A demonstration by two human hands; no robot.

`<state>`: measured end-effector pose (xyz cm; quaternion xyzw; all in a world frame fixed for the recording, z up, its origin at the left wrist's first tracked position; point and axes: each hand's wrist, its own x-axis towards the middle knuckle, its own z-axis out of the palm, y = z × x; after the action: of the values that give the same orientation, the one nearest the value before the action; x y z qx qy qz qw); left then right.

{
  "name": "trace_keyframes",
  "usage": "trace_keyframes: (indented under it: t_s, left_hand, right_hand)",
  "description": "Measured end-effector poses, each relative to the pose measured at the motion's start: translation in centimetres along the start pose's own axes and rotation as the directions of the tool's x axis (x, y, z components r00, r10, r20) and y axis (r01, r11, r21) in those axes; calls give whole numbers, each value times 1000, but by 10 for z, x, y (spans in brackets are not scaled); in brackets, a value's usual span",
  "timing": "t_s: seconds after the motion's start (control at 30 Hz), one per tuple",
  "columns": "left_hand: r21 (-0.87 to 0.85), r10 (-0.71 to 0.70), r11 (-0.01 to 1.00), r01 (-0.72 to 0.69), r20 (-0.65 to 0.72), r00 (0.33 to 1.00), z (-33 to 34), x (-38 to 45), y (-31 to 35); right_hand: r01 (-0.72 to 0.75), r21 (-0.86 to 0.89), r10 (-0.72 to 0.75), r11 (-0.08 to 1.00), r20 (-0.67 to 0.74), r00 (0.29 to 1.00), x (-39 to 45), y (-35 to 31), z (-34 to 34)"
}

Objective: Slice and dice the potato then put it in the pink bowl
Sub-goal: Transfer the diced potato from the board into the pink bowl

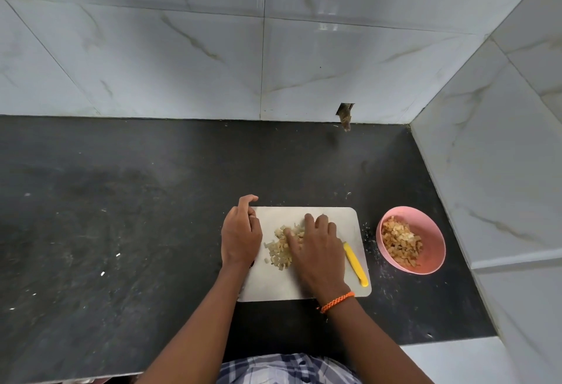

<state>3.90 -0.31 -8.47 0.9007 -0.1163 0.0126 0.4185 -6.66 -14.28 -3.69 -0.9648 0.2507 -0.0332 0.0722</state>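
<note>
A pile of diced potato lies on the white cutting board in the middle of the dark counter. My right hand rests flat over the right side of the pile, its fingers spread and touching the pieces. At the board's left edge my left hand hovers with loosely curled fingers and holds nothing. A knife with a yellow handle lies on the board just right of my right hand, its blade hidden under the hand. The pink bowl stands right of the board and holds diced potato.
The black counter stretches wide to the left of the board, with small scraps scattered on it. Marble-tiled walls close off the back and the right side just beyond the bowl. The counter's front edge runs near my body.
</note>
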Motion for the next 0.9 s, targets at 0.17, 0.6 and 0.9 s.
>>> trace_keyframes:
  t_s: [0.17,0.6,0.9]
  left_hand:
    - [-38,1,999,-1,10,1000,1,0,-4]
    - [-31,-20,999,20,2,1000,-1,0,0]
    - [-22,-11,1000,10,-7,1000,-1,0,0]
  right_hand:
    - [121,-111,-115,986,57,992,-10,-23,19]
    - [428,-124,-421,895,82,903,-2,-7,31]
    - [465,-111,-464,878,36,885,9,18,39]
